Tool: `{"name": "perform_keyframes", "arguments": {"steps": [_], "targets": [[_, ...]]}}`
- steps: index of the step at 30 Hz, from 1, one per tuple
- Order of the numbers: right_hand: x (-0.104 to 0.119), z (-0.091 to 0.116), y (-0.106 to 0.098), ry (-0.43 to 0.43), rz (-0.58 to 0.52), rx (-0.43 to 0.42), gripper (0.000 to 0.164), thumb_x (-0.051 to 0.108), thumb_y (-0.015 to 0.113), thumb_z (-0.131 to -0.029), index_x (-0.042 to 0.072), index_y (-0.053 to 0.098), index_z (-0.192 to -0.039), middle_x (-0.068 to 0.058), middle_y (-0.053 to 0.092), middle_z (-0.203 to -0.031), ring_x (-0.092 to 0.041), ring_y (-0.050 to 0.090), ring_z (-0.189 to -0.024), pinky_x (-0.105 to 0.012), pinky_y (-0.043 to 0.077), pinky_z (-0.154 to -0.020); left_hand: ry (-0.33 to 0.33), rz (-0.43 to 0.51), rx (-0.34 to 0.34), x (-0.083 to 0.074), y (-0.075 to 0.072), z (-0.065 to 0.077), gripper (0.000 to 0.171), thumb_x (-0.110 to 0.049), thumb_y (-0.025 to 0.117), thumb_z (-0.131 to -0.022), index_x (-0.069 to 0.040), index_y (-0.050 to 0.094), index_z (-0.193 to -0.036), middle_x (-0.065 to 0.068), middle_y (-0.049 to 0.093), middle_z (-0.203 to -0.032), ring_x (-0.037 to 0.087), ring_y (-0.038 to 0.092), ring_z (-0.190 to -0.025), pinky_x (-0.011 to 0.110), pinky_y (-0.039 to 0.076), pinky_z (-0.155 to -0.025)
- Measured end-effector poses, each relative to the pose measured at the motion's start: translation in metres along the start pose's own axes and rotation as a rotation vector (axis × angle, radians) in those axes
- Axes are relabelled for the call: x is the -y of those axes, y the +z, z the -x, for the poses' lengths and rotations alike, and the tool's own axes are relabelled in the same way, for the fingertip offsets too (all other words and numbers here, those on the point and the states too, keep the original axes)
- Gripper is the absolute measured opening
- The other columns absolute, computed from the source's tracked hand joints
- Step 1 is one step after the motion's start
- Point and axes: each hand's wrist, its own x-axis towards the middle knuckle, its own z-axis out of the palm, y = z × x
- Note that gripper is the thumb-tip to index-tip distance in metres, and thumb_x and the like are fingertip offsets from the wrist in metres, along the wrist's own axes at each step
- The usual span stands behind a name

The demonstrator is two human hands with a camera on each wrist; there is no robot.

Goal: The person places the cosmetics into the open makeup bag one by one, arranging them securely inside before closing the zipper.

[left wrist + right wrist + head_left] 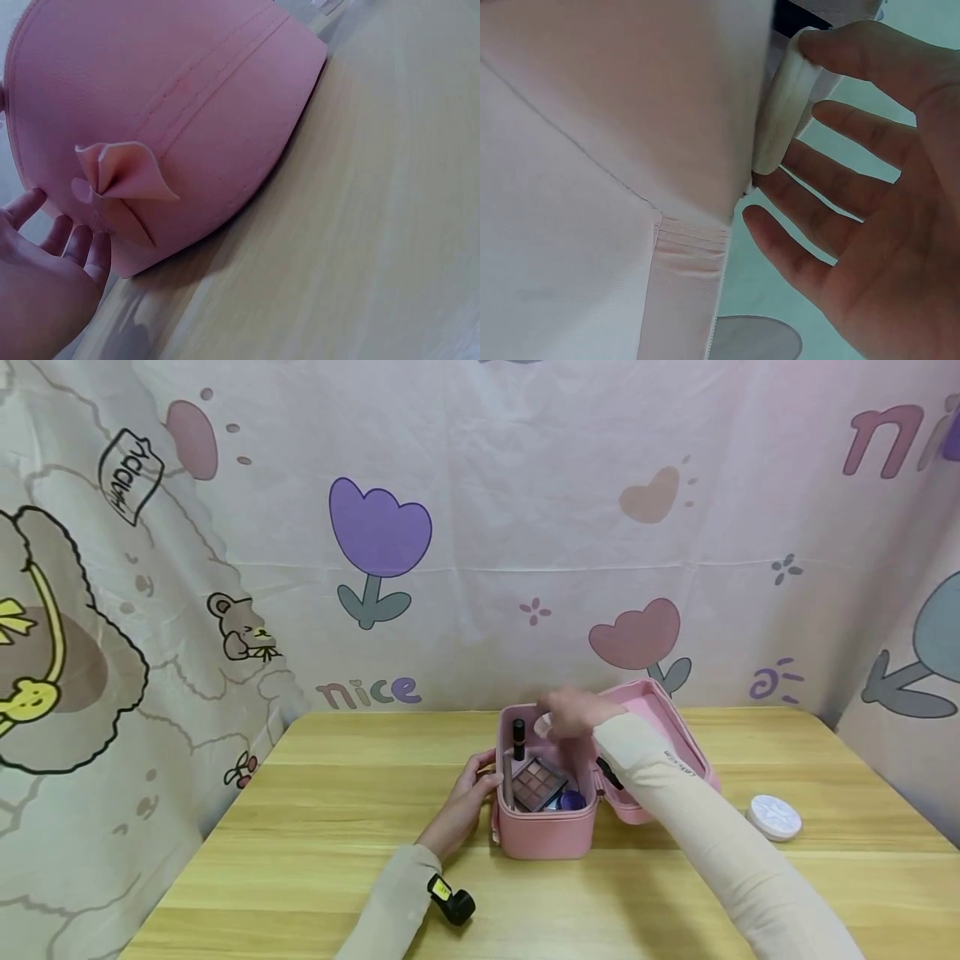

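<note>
A pink cosmetic case point(545, 839) stands with its lid point(667, 727) folded back to the right. My left hand point(467, 806) rests against the case's left side, fingertips touching the wall beside a pink bow point(127, 176). Over the back of the opening, my right hand point(576, 712) pinches a flat, rounded off-white piece point(787, 109) between thumb and fingers. Inside the case are an eyeshadow palette point(537, 783), an upright black tube point(519, 739), a slim pencil-like stick point(508, 781) and a small round blue-lidded pot point(572, 800).
A round white compact point(775, 817) lies on the wooden table point(337, 793) right of the lid. A black item point(611, 772) shows by the lid's hinge side, partly behind my right sleeve. A printed cloth point(480, 527) hangs behind the table.
</note>
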Motion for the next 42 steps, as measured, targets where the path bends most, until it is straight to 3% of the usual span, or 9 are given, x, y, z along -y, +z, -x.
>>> {"name": "perform_keyframes", "arguments": {"steps": [6,14,21,29,35,38,42], "targets": [[-0.003,0.001,0.002,-0.006,0.005,-0.003,0.034,0.01,0.072,-0.077,0.003,0.068,-0.11,-0.01,0.065,-0.098,-0.024,0.057,-0.083,-0.039,0.05,-0.079,0.0,0.001,-0.001,0.002,0.001,-0.001,0.06,-0.019,0.049,-0.093,0.004,0.028,-0.145,0.028,0.033,-0.143,0.039,0.04,-0.125,0.037,0.035,-0.096],[0.0,0.006,-0.002,0.008,0.011,0.028,0.039,0.012,0.071,-0.081,0.004,0.065,-0.119,-0.012,0.065,-0.11,-0.027,0.059,-0.096,-0.044,0.049,-0.086,0.007,-0.004,-0.011,0.003,0.0,-0.002,0.06,-0.019,0.049,-0.093,0.004,0.028,-0.144,0.027,0.033,-0.142,0.037,0.04,-0.124,0.036,0.035,-0.095],[0.001,0.01,-0.006,0.017,0.016,0.031,0.043,0.006,0.068,-0.08,0.003,0.063,-0.123,-0.013,0.064,-0.112,-0.027,0.059,-0.098,-0.043,0.049,-0.088,0.01,0.0,-0.014,0.002,0.001,-0.002,0.059,-0.018,0.049,-0.094,0.004,0.028,-0.144,0.026,0.032,-0.144,0.038,0.04,-0.124,0.038,0.035,-0.097],[0.0,0.01,-0.007,-0.003,-0.031,0.024,0.037,0.018,0.071,-0.082,0.004,0.066,-0.117,-0.01,0.065,-0.11,-0.025,0.06,-0.097,-0.042,0.049,-0.088,0.011,-0.013,-0.023,0.003,0.001,-0.002,0.059,-0.018,0.049,-0.093,0.005,0.029,-0.143,0.026,0.033,-0.144,0.038,0.042,-0.123,0.038,0.035,-0.096],[0.001,0.016,-0.015,0.018,-0.037,0.046,0.045,0.02,0.068,-0.084,0.001,0.061,-0.125,-0.015,0.062,-0.12,-0.03,0.058,-0.108,-0.045,0.047,-0.093,0.015,-0.023,-0.029,0.003,0.001,-0.001,0.059,-0.019,0.049,-0.093,0.004,0.03,-0.144,0.025,0.033,-0.145,0.038,0.04,-0.125,0.038,0.035,-0.097],[0.002,0.022,-0.022,-0.004,0.01,0.024,0.046,0.021,0.067,-0.086,-0.002,0.059,-0.126,-0.018,0.06,-0.122,-0.032,0.057,-0.111,-0.045,0.046,-0.093,0.018,-0.025,-0.029,0.003,0.0,-0.001,0.059,-0.019,0.049,-0.093,0.004,0.03,-0.144,0.025,0.033,-0.145,0.038,0.039,-0.126,0.039,0.035,-0.097],[0.002,0.036,-0.027,-0.08,0.158,-0.031,0.037,0.02,0.068,-0.086,0.0,0.065,-0.116,-0.015,0.064,-0.11,-0.031,0.061,-0.101,-0.044,0.05,-0.086,0.015,-0.031,-0.024,0.002,0.0,0.0,0.058,-0.018,0.048,-0.093,0.004,0.03,-0.144,0.025,0.033,-0.145,0.039,0.04,-0.125,0.039,0.035,-0.097]]}}
